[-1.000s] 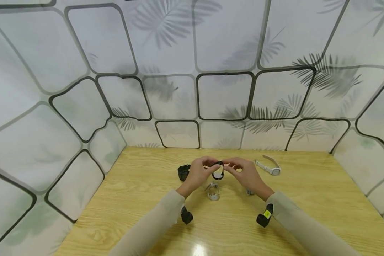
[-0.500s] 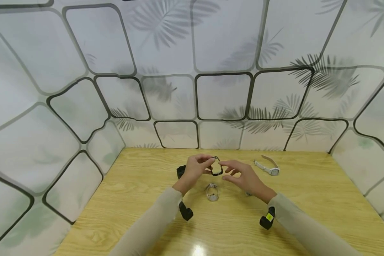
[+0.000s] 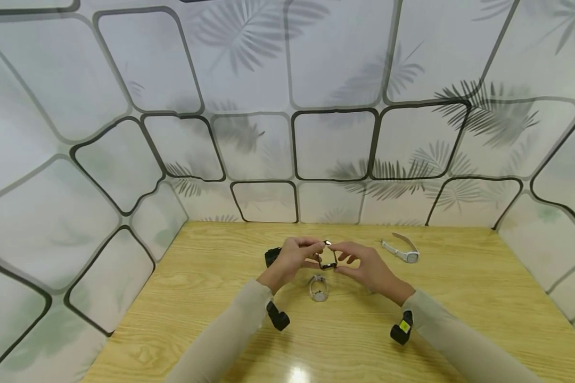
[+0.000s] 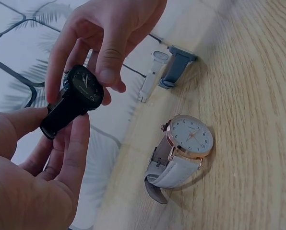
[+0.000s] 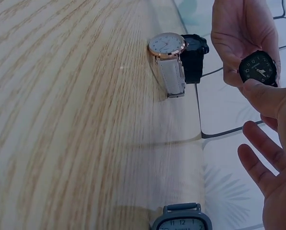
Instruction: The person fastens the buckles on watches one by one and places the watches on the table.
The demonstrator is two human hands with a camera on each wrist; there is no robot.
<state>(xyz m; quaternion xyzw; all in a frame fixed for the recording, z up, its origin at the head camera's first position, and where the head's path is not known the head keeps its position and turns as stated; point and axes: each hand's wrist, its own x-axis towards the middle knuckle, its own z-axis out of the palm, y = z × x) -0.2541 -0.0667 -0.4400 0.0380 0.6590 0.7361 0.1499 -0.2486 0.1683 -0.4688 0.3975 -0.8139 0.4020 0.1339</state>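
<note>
A black wristwatch with a round dark dial is held up off the table between both hands. My left hand grips its strap loop from the left side. From the right, my right hand pinches the case between thumb and fingers; in the left wrist view its thumb lies along the case edge. The dial shows in both wrist views, while part of the strap is hidden by left-hand fingers. Just in front of the hands, a rose-gold watch with a white dial and pale strap rests on the table.
Another black watch lies on the table, partly behind the left hand. A white watch with its strap spread lies right of the right hand. A blue-grey watch stands near the right forearm. A patterned wall borders the wooden table.
The black watch has turned and tilted between the hands. My right thumb came away from it half a second ago and is now back at its lower edge.
</note>
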